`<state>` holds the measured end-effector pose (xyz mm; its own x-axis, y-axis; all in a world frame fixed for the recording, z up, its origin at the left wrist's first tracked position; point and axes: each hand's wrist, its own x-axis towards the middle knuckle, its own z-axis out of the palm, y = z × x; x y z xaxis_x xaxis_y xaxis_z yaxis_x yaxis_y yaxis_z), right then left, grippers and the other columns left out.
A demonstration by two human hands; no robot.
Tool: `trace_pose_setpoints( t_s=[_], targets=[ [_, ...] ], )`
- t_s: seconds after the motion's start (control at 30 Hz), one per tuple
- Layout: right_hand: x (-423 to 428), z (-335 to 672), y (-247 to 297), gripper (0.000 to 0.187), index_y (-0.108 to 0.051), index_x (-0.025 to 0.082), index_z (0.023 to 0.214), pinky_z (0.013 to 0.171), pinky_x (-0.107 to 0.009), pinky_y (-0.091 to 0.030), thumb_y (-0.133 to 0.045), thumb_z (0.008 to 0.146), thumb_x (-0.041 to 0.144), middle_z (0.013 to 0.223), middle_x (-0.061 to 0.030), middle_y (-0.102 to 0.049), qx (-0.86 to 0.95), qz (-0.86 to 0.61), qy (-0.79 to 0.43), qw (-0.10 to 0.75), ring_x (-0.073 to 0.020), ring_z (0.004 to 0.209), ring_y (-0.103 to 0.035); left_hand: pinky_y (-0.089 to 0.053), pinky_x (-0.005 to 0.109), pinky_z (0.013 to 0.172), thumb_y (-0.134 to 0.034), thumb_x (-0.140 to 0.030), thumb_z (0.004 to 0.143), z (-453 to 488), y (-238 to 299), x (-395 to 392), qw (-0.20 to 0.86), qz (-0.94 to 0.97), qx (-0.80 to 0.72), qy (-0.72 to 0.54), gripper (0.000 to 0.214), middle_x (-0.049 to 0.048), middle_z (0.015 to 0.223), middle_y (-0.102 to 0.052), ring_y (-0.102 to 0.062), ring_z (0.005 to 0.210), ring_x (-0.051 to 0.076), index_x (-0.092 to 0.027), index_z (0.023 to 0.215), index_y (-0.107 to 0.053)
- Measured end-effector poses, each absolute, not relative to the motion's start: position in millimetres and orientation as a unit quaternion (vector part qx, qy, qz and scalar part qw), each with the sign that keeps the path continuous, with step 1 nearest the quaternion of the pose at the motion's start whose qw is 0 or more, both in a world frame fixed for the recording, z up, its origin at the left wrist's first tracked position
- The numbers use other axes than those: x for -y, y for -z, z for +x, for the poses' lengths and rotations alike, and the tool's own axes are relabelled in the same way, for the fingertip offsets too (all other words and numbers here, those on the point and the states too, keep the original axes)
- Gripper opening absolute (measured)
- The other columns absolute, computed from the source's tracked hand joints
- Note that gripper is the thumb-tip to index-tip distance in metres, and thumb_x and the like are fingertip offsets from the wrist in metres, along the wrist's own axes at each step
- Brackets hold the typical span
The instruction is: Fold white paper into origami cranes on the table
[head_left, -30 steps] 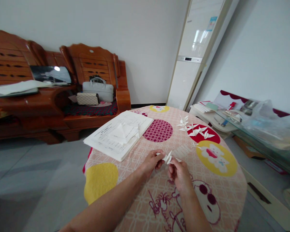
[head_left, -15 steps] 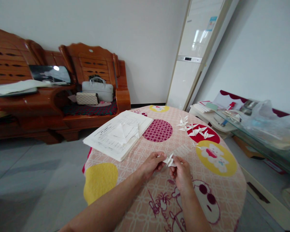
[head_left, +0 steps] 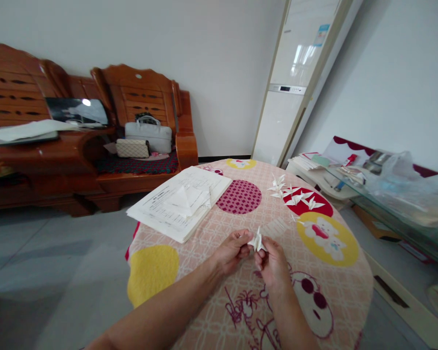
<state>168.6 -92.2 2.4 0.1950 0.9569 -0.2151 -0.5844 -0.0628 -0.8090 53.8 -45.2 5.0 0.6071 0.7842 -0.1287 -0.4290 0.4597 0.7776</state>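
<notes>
Well apart: crane [head_left: 257,242], plastic bag [head_left: 401,175]

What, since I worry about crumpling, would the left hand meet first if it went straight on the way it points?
The left hand would first press into the folded white paper that it holds, then probably meet the right hand just beyond, though depth is hard to judge here.

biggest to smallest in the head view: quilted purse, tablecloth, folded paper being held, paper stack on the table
1. Tablecloth
2. Paper stack
3. Quilted purse
4. Folded paper, partly hidden in the grip
</notes>
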Motion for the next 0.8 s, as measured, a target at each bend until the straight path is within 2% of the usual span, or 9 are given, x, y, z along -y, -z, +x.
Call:
trace_pose_setpoints(
  t_s=[0.1,0.33,0.57,0.8],
  targets=[
    [91.9,166.2,0.1,0.033,-0.050,0.019,0.062,0.027,-0.016,-0.022,-0.074,0.068,0.040,0.045,0.0096,-0.041,0.202,-0.420,-0.582,0.667,-0.0042,0.032,-0.034,-0.010,0.020,0.042,-0.077,-0.044,0.066,55.5,-2.7,45.4,0.826,0.344,-0.236,-0.379,0.043,-0.0063,0.050,-0.043,-0.021,0.041,0.001,-0.015,0.064,-0.046],
    [90.9,166.6,-0.1,0.031,-0.049,0.019,0.061,0.029,-0.016,-0.023,-0.074,0.067,0.036,0.045,0.0084,-0.045,0.200,-0.406,-0.577,0.680,-0.0042,0.032,-0.035,-0.016,0.018,0.040,-0.071,-0.040,0.074,52.9,-7.2,45.3,0.812,0.339,-0.266,-0.393,0.034,-0.0037,0.053,-0.047,-0.033,0.041,0.003,-0.013,0.065,-0.051],
    [91.5,166.7,1.9,0.026,-0.053,0.018,0.061,0.028,-0.016,-0.024,-0.074,0.065,0.034,0.045,0.0072,-0.048,0.196,-0.412,-0.563,0.689,-0.0046,0.033,-0.037,-0.011,0.015,0.039,-0.075,-0.032,0.071,54.7,-1.0,43.2,0.861,0.279,-0.233,-0.356,0.030,-0.0041,0.053,-0.047,-0.024,0.040,0.000,-0.011,0.068,-0.053],
    [89.8,167.7,2.9,0.033,-0.050,0.019,0.063,0.031,-0.015,-0.026,-0.076,0.068,0.037,0.046,0.0088,-0.045,0.170,-0.385,-0.584,0.694,-0.0037,0.034,-0.037,-0.015,0.013,0.036,-0.073,-0.029,0.074,53.8,-0.3,44.0,0.878,0.258,-0.216,-0.342,0.027,-0.0037,0.058,-0.048,-0.027,0.041,0.000,-0.010,0.073,-0.054]
  ],
)
